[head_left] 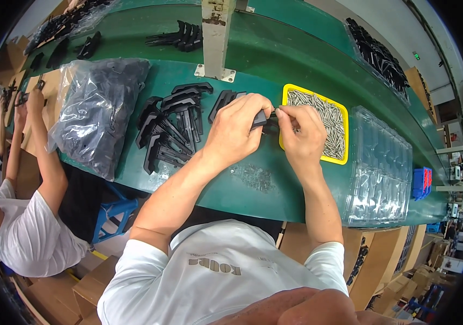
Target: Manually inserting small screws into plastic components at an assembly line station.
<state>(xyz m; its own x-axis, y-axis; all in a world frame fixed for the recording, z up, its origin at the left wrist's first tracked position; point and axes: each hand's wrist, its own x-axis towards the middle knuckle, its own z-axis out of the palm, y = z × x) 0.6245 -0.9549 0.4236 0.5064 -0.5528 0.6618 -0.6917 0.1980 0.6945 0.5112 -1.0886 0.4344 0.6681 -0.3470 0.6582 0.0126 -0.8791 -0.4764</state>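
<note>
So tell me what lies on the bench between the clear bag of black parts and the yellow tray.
In the head view, loose black plastic parts lie between the bag and the yellow tray, then the left hand and right hand.

Your left hand (235, 129) and right hand (302, 132) meet over the green worktop (274, 65), both pinching one small black part (262, 118). A yellow tray (342, 160) of metal pins (323, 116) sits just beside your right hand.

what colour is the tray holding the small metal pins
Yellow; the tray beside the right hand shows best in the head view.
</note>
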